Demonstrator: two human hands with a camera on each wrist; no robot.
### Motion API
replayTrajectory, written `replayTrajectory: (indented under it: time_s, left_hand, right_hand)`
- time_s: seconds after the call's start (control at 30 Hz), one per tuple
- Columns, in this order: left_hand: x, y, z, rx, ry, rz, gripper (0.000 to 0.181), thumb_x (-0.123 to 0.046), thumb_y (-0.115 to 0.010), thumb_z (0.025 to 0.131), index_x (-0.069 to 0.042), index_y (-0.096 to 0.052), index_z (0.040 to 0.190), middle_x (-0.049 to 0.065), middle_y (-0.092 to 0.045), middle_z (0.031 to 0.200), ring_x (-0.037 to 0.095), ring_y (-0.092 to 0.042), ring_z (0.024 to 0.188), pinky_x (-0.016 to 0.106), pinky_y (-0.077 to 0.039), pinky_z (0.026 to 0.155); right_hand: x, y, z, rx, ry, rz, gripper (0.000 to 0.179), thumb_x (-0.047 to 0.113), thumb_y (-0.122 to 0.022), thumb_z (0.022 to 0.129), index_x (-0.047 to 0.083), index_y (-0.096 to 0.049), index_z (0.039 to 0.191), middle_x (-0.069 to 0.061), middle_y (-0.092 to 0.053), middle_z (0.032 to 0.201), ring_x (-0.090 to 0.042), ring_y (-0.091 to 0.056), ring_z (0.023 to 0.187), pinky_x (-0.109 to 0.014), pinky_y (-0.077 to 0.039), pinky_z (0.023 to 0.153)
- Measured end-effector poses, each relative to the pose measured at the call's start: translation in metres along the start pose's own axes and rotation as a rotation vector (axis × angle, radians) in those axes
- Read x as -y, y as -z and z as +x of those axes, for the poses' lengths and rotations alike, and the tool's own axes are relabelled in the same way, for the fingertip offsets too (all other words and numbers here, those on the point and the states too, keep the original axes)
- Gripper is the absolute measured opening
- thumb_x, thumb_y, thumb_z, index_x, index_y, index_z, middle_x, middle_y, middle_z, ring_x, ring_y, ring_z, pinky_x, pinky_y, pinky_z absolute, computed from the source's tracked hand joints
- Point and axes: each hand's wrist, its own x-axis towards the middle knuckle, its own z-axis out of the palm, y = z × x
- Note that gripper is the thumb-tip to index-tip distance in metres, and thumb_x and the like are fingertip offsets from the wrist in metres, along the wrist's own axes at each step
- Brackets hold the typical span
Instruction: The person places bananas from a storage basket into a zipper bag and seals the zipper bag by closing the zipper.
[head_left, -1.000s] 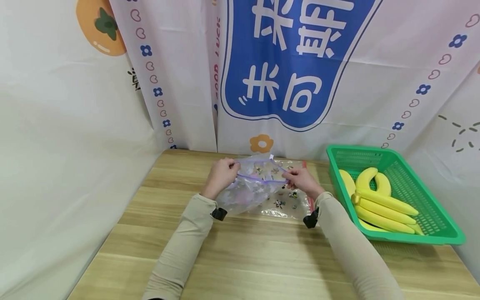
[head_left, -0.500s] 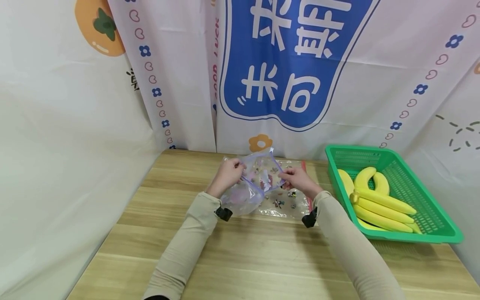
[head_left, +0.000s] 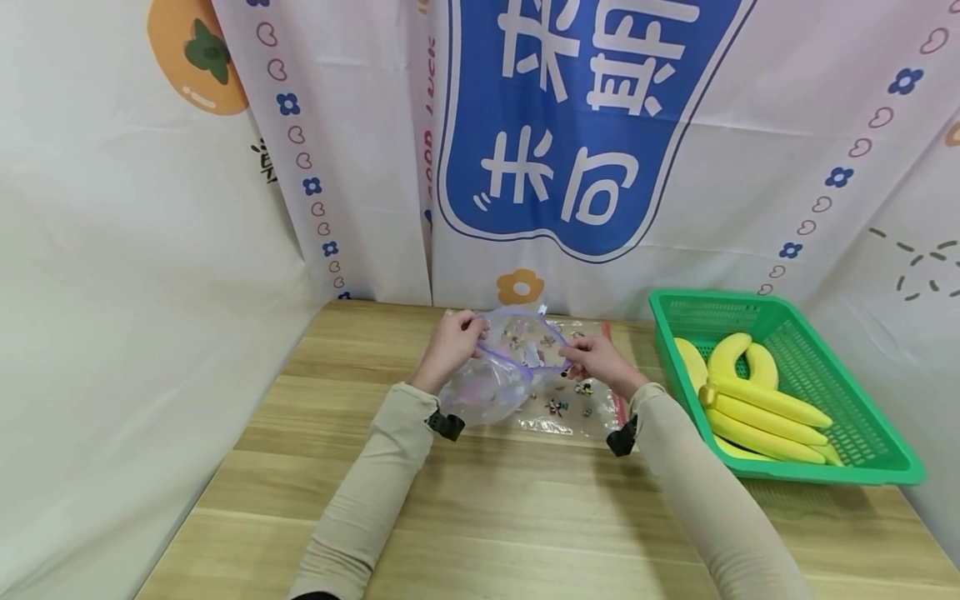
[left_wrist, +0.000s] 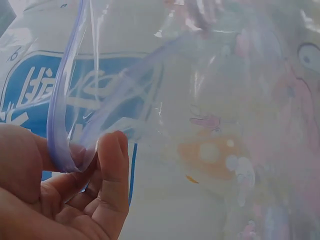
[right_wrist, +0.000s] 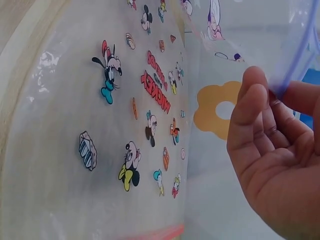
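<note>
A: Hands first. What have they got?

B: Left hand (head_left: pixel 452 343): thumb and forefinger meet in a pinch on the purple rim (head_left: pixel 510 362) of a clear bag (head_left: pixel 480 396). Right hand (head_left: pixel 602 363): same pinch, other side of the rim, lower fingers loosely bent.

A: Arms?

B: Both stretched forward over the wooden table (head_left: pixel 487 517), slanting inward. Beige sleeves (head_left: pixel 697 475); a black device (head_left: pixel 448 427) at each wrist.

A: Lie of the held bag?

B: Between the hands, toward the table's far edge. Mouth gapes between the two grips; body sags below the left hand. Whether it touches the wood, cannot tell.

A: Beyond that?

B: Second clear bag (head_left: pixel 573 422), flat on the table, cartoon figures printed on it, red strip (head_left: pixel 620 410) at its right end. From the head view, the held bag overlaps it.

A: Further out?

B: Right of the right arm, a green basket (head_left: pixel 825 475) with yellow bananas (head_left: pixel 768 417) inside. Behind everything, white printed cloth (head_left: pixel 375 167).
</note>
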Motion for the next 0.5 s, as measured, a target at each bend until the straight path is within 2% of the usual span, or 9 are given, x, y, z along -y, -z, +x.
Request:
replayTrajectory:
  time_s: [0.23, 0.33, 0.5]
  left_hand:
    - [0.0015, 0.0041, 0.0016, -0.026, 0.023, -0.106, 0.023, -0.014, -0.048, 0.098, 0.003, -0.064, 0.094, 0.015, -0.063, 0.088, 0.016, -0.060, 0.058, 0.026, -0.056, 0.057]
    - [0.0017, 0.0024, 0.0010, -0.014, 0.013, -0.096, 0.022, -0.013, -0.050, 0.098, 0.003, -0.064, 0.094, 0.015, -0.063, 0.088, 0.015, -0.061, 0.056, 0.027, -0.056, 0.058]
    - [0.0007, -0.0044, -0.0005, 0.006, -0.005, -0.073, 0.021, -0.013, -0.053, 0.096, 0.003, -0.065, 0.099, 0.013, -0.064, 0.084, 0.015, -0.062, 0.054, 0.033, -0.058, 0.062]
  right_hand:
    - [-0.0025, 0.0011, 0.0009, -0.008, -0.012, 0.008, 0.029, 0.014, -0.055, 0.096, -0.011, -0.057, 0.109, -0.017, -0.061, 0.083, -0.015, -0.061, 0.063, -0.030, -0.056, 0.063]
    - [-0.0023, 0.0009, 0.0011, -0.015, -0.011, 0.015, 0.027, 0.014, -0.056, 0.096, -0.011, -0.057, 0.107, -0.018, -0.061, 0.084, -0.015, -0.061, 0.063, -0.032, -0.056, 0.065]
    - [0.0011, -0.0006, 0.0021, -0.003, 0.012, 0.017, 0.026, 0.016, -0.057, 0.096, -0.009, -0.058, 0.104, -0.009, -0.059, 0.077, -0.013, -0.059, 0.062, -0.032, -0.057, 0.066]
